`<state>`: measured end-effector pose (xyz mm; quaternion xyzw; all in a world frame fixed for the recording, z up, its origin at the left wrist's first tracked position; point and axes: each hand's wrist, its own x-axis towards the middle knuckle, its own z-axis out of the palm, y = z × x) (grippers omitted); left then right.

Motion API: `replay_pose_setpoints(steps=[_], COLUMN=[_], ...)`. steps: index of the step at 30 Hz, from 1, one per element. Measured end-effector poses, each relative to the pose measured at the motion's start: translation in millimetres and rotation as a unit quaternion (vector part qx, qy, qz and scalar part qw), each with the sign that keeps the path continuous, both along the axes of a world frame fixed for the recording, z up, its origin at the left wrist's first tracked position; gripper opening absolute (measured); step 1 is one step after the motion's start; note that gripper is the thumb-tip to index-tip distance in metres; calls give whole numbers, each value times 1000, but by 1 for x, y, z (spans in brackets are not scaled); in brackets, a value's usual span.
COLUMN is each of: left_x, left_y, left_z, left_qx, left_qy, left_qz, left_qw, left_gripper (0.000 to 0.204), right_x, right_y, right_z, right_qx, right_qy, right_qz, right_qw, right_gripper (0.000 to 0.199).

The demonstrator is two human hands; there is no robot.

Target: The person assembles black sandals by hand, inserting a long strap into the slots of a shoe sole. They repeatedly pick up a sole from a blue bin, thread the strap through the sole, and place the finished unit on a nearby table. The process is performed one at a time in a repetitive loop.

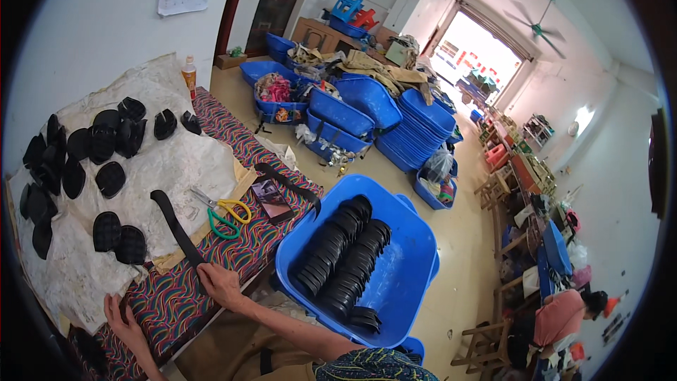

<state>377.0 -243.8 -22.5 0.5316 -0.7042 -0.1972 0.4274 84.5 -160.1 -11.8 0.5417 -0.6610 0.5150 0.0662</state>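
Observation:
My right hand (220, 286) is closed on the lower end of a black strap (177, 228), which runs up across the pale, stained sheet (176, 162). My left hand (127, 328) rests at the sheet's near edge, on the patterned cloth (166, 307), its fingers apart. Beside it, a dark piece (88, 349) lies partly in shadow at the lower left. Several black cup-shaped pieces (102, 143) are scattered over the sheet, two of them (130, 245) just beyond my left hand. Scissors (229, 212) with green and yellow handles lie right of the strap.
A blue tub (416, 268) with stacked black curved pieces (338, 254) stands right of the table. A phone (272, 199) and another black strap (290, 182) lie near it. Blue tubs (416, 130) fill the floor behind. A person (557, 321) sits at the right-hand benches.

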Motion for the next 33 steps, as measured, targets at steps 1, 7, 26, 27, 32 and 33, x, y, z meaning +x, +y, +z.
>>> replay_pose_setpoints(steps=[1,7,26,27,32,33], left_x=[0,10,3,0,3,6], left_y=[2,-1,8,7,9,11], left_z=[-4,-23,-9,-8,-4,-1], left_qx=[-20,-67,-75,-71,-76,-69], left_qy=[-53,-195,-145,-140,-154,-161], left_qz=[3,18,-9,-20,-16,-4], left_qw=[998,978,987,987,985,985], left_gripper=[33,35,35,35,34,33], right_x=[0,-3,-395,-431,-469,-473], right_y=[1,1,153,185,307,309], right_z=[0,-9,324,352,449,452], right_qx=[3,31,338,308,347,347], right_qy=[2,-62,311,290,294,286], right_qz=[-1,28,-415,-484,-626,-631], right_qw=[1000,997,785,766,633,633], right_gripper=[8,9,26,28,46,46])
